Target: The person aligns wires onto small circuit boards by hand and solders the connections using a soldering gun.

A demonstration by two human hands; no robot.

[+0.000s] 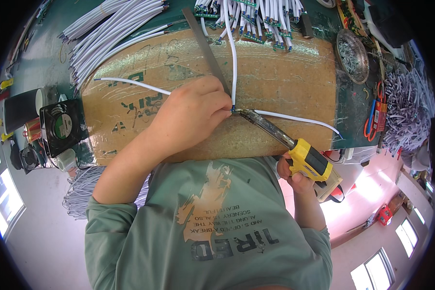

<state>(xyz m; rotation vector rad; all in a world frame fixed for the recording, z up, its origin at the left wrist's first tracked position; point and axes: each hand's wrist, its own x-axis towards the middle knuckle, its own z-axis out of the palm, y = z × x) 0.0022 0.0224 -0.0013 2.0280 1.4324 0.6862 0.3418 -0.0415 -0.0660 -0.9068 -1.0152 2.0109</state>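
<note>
My left hand (pixel 191 118) rests knuckles-up on the cardboard sheet (pixel 285 77) that covers the green bench (pixel 43 58), fingers curled together and pinching a white cable (pixel 233 58) at its lower end, just where a small dark-blue tip shows beside my fingertips. That cable's long axis runs nearly straight up the view, from the pinch point away from me toward the heap of white leads with small green connector boards (pixel 249 19) at the far edge. My right hand (pixel 295 176) is closed in a fist round the yellow handle of the soldering iron (pixel 287 140), at the near edge of the cardboard. The iron's long axis lies on a diagonal: handle low and to my right, metal barrel rising up and to my left, its tip pointing at the pinched cable end and appearing to touch it; I cannot tell contact for certain. A second white wire (pixel 299 118) leaves the same junction and trails off to my right, curving down to the cardboard's edge; a third white wire (pixel 130 83) runs out to my left from under my left hand. A flat metal ruler (pixel 205 46) lies slanted on the cardboard, its near end hidden behind my left hand. A bundle of white cables (pixel 116 29) lies fanned at the far left, a small black fan (pixel 60 126) stands at the left of the cardboard, and a round metal dish (pixel 352 54) sits at the far right.
</note>
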